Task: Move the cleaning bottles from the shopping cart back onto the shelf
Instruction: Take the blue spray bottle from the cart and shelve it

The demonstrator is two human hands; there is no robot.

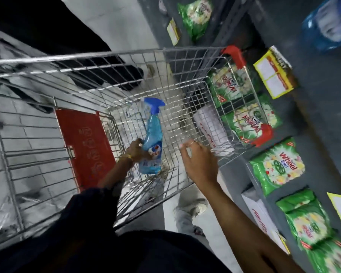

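Left hand [136,149] wrapped round blue spray bottle [152,138] low in the cart [187,56], prob to lift it; right hand [198,158] empty, fingers loosely spread, beside bottle; shelf [319,115] beyond right hand

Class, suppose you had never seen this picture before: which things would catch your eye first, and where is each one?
First comes the blue spray bottle in the middle of the wire shopping cart, gripped low down by the left hand. Next, the green detergent packets lining the grey shelf on the right. The right hand hangs open over the cart's right side.
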